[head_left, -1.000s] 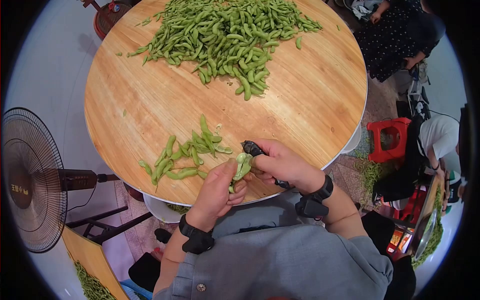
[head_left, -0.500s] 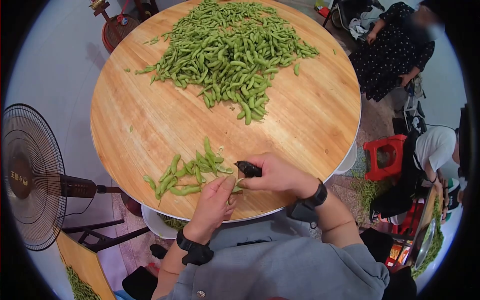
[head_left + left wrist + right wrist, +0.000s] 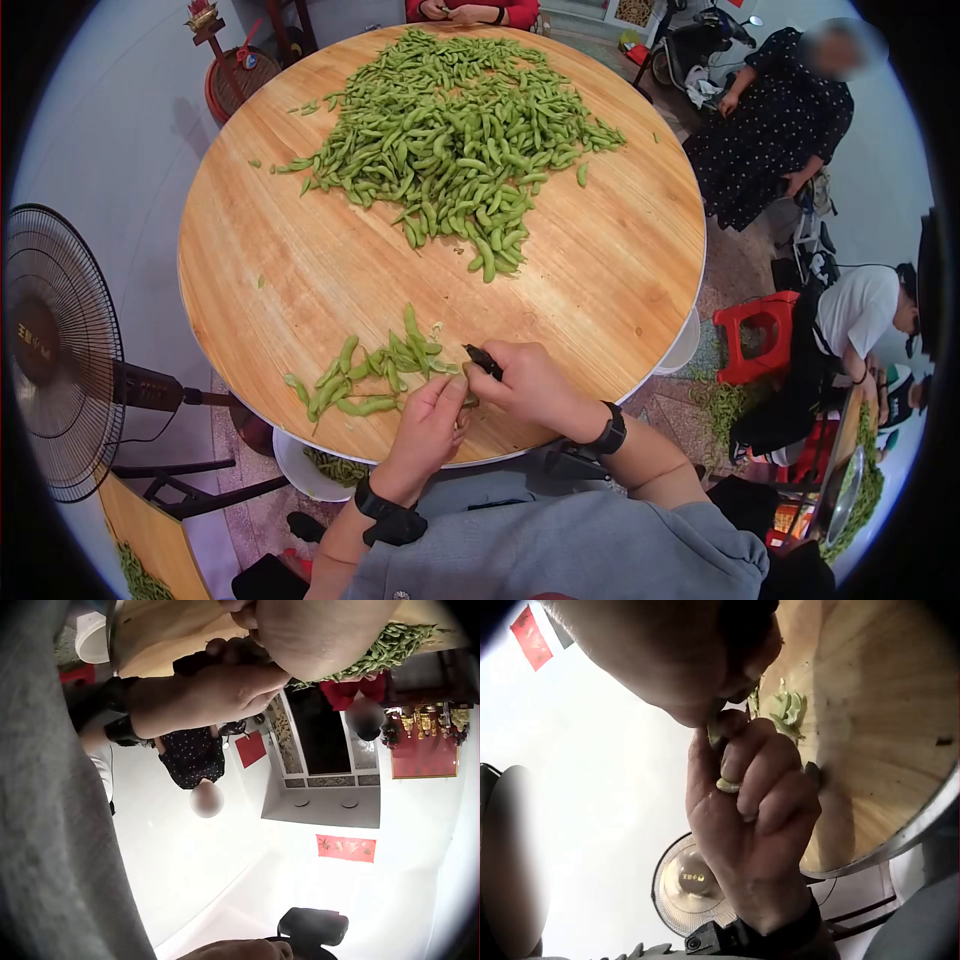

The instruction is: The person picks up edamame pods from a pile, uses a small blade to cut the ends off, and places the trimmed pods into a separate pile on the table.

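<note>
Both hands meet over the near edge of the round wooden table (image 3: 560, 330). In the right wrist view the left hand (image 3: 757, 787) has its fingers curled round a green pod (image 3: 715, 736), and a pale green piece (image 3: 727, 785) shows between the fingers. The right hand (image 3: 530, 385) grips a black tool (image 3: 484, 362), its thumb against the left fingertips. Left of the hands lies a small group of pods (image 3: 366, 403). A large heap of pods (image 3: 450, 140) covers the far part of the table.
A white bucket (image 3: 312, 470) stands below the table's near left edge, another (image 3: 682, 345) at the right. A fan (image 3: 62, 350) is at the left, a red stool (image 3: 755, 338) at the right. People stand and sit around, one in a dotted dress (image 3: 775, 130).
The head view has tilted up, showing a person in red beyond the table. The opened pod seen between the hands earlier is now mostly hidden; the hands remain together.
</note>
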Available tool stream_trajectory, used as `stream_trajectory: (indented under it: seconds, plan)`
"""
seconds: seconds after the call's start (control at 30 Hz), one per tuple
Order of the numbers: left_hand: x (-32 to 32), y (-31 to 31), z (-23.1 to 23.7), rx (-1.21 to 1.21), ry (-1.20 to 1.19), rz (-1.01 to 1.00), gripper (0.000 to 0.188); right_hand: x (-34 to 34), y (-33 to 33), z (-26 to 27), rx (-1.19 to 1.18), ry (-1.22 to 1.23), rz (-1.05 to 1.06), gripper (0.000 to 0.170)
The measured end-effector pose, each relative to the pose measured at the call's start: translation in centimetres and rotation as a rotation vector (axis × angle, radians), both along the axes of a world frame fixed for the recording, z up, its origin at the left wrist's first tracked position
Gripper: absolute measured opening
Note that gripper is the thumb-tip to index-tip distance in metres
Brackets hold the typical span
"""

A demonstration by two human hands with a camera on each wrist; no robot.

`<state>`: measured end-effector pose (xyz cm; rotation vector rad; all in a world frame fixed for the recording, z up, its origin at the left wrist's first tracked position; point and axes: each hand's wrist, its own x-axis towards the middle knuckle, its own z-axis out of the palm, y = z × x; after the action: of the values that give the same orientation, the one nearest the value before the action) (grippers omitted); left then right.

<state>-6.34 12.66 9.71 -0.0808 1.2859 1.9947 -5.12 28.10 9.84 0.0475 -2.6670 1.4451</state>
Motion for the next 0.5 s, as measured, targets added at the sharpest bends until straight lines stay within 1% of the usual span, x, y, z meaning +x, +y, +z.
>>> stream_trajectory:
  seconds: [0.03, 0.1, 0.17, 0.2, 0.23, 0.27, 0.37, 0.4, 0.43, 0.47, 0.5]
  plan:
    - [0.1, 0.0, -0.2, -0.017, 0.027, -0.012, 0.021, -0.2, 0.1, 0.0, 0.001, 0.0, 0.0, 0.027]
    - [0.0, -0.1, -0.1, -0.035, 0.052, -0.024, 0.022, -0.6, 0.6, 0.4, 0.003, 0.044, -0.164, 0.026]
    - [-0.2, -0.1, 0.4, 0.084, -0.199, 0.11, 0.023, -0.1, 0.5, 2.2, -0.014, 0.022, -0.139, 0.023]
    - [-0.3, -0.1, 0.3, 0.088, -0.202, 0.12, 0.023, 0.4, 0.2, 2.7, 0.05, 0.163, -0.032, 0.022]
    - [-0.4, 0.0, 0.2, 0.119, -0.314, 0.15, 0.023, 0.7, -0.1, 2.9, 0.111, 0.305, 0.076, 0.021]
    - [-0.5, -0.1, 0.0, 0.149, -0.425, 0.178, 0.023, 0.9, -0.4, 2.7, 0.11, 0.305, 0.085, 0.021]
    - [-0.3, 0.0, -0.2, 0.193, -0.491, 0.14, 0.022, 1.0, -0.8, 2.3, 0.115, 0.297, 0.099, 0.023]
    - [-0.1, 0.2, 0.1, 0.181, -0.422, 0.141, 0.023, 0.7, -0.5, 2.0, 0.138, 0.254, -0.049, 0.024]
    - [0.0, 0.3, 0.1, 0.182, -0.424, 0.144, 0.023, 0.5, -0.3, 1.8, 0.16, 0.209, -0.198, 0.026]
    - [0.1, 0.3, 0.0, 0.164, -0.295, 0.093, 0.024, 0.4, 0.0, 1.9, 0.159, 0.208, -0.197, 0.026]
    - [0.2, 0.2, 0.0, 0.143, -0.163, 0.038, 0.025, 0.3, 0.3, 2.0, -0.142, -0.181, -0.098, 0.027]
